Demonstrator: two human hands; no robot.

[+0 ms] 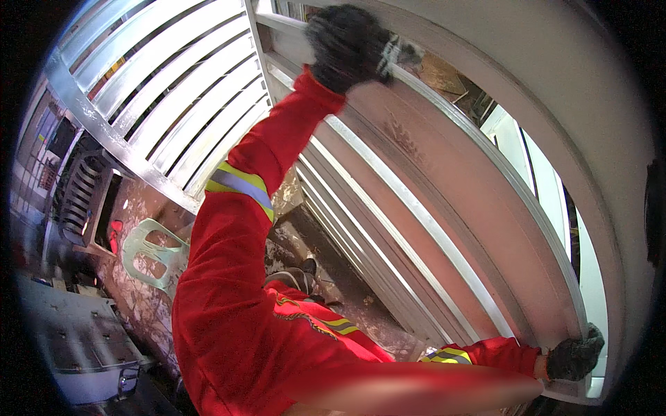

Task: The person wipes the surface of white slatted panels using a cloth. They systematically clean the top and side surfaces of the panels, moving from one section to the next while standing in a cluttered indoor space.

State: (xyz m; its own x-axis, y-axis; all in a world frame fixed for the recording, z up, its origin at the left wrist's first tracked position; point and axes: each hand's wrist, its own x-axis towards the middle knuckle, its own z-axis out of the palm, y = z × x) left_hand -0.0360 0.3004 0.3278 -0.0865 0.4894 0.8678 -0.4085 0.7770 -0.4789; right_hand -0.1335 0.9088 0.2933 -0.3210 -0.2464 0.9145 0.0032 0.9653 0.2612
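Observation:
A large metal frame with long slats leans in front of me, its nearest slat [444, 159] dull reddish-grey. My left hand [347, 48], in a black glove, is raised against the upper end of that slat. Motion blurs its fingers, and a small grey-white thing beside them is too smeared to name. Down at the slat's lower right end, my right hand [574, 355] is closed around its edge in a dark glove. Both my arms wear red sleeves with reflective bands.
Another slatted silver panel [173, 90] stands at the upper left. A wide grey curved beam [555, 104] runs along the right. On the stained floor at the left are a pale green plastic chair [154, 253], a dark slatted bench [84, 197] and a grey metal box [83, 347].

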